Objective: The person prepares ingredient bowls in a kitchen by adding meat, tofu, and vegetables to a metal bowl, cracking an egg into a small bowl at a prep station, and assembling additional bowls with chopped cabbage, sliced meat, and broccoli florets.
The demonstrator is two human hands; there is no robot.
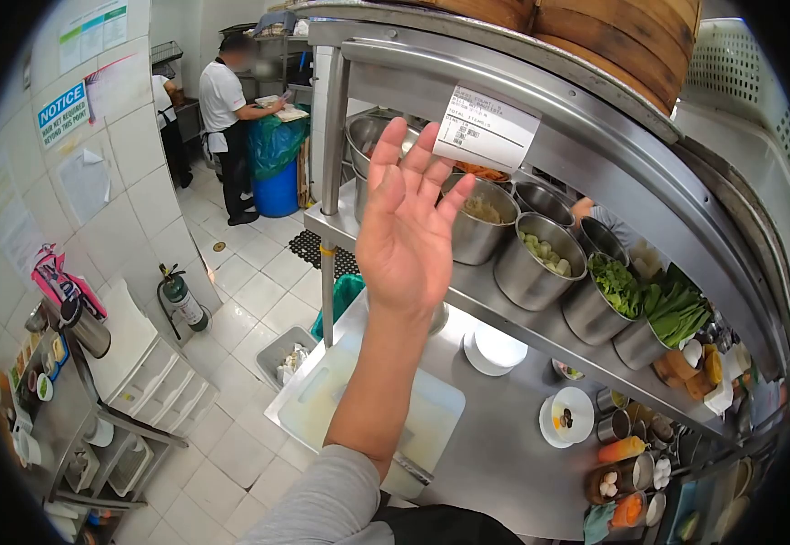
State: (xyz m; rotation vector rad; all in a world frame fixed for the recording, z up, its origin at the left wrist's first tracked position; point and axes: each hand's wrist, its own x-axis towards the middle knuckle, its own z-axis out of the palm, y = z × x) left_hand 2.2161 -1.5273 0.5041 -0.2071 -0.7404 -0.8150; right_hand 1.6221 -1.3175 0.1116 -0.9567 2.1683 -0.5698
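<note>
in the head view, one metal counter [495, 472] spans the lower middle, with one long metal shelf [472, 295] above it. beyond, on the tiled floor [268, 291], two people [222, 113] are at the back, one only partly in view, and one blue barrel [275, 189] is beside the nearer one. at least seven metal pots [536, 277] line the shelf; two at the near end hold green leaves [676, 309]. at least two round wooden steamers [617, 36] are at the top. one pale cutting board [436, 413] lies on the counter, partly under the raised left arm [372, 400]. that arm reaches up from the bottom edge, its one left hand [406, 232] upright, palm facing the camera, thumb at the left, four fingers loosely bent and spread, gripping nothing. the right hand's state i cannot tell. right of the arm are one stack of white plates [495, 350] and one white bowl [579, 409] on a plate. smallest is one printed paper slip [486, 127], tilted at the metal rail [586, 145], just beside the fingertips; whether they touch, i cannot tell.
</note>
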